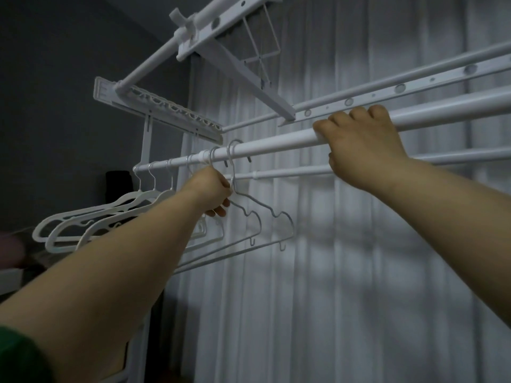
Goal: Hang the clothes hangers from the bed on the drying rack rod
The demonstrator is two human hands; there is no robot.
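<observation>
Wire hangers point(260, 225) hooked over the drying rack rod point(276, 146).
Left hand point(214, 193) pinches their necks just below the rod; right hand point(362, 150) grips the rod. Seat each hook fully before loosening.

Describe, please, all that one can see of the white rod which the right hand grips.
The rod is a smooth white round tube, perhaps painted metal, slanting up to the right in the picture. It looks thinner toward the left, where a collar rings it. The right hand grips it, fingers curled over the top. Plastic hangers and wire hangers hang by their hooks along its left part.
</observation>
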